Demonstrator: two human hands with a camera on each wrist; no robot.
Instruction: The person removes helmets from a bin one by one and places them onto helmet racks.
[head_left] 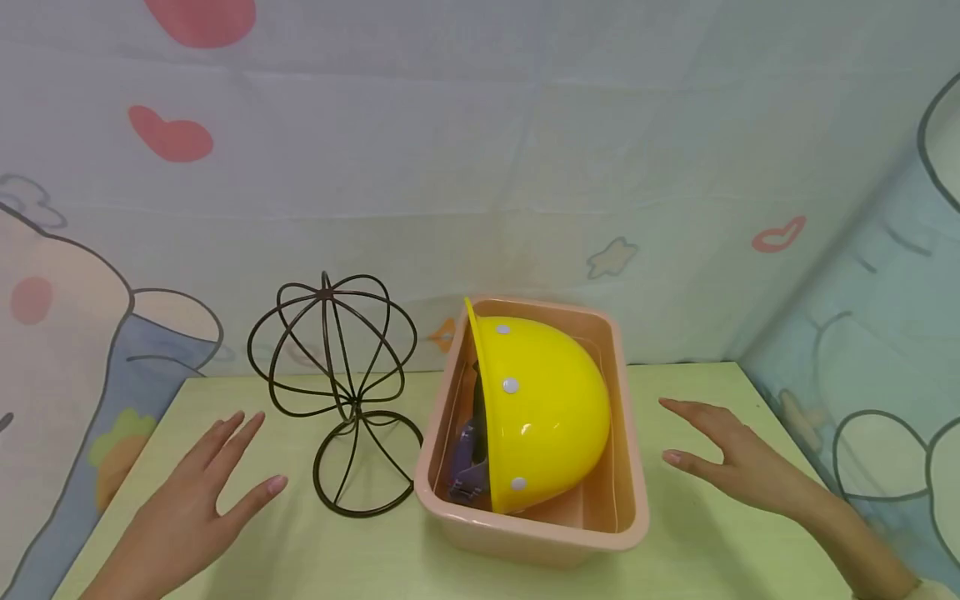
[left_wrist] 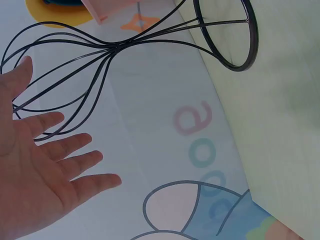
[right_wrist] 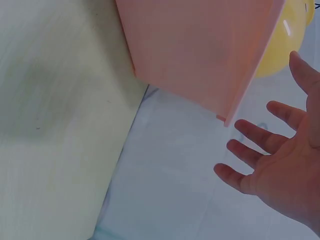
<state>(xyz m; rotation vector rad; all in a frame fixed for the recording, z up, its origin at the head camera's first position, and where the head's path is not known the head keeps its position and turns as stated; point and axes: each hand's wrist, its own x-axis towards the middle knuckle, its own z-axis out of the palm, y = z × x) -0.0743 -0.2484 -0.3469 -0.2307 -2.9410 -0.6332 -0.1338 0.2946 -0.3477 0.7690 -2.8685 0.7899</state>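
While left hand [head_left: 183,508], right hand [head_left: 746,462] spread wide, gaps to wire stand [head_left: 356,406], bin rim [head_left: 525,528]

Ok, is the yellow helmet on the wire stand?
No, the yellow helmet lies on its side inside the pink bin, with the wire stand bare beside it.

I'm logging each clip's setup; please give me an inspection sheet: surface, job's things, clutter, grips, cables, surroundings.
Surface: pale green tabletop.
Job's things: dark wire stand, upright; right of it, a pink bin holding a yellow helmet on its side and a partly hidden purple item.
Clutter: nothing seen.
Grips: left grip near the stand, right grip right of the bin; both holding nothing.
Cables: nothing seen.
Surroundings: pale backdrop with hearts and cartoon prints.
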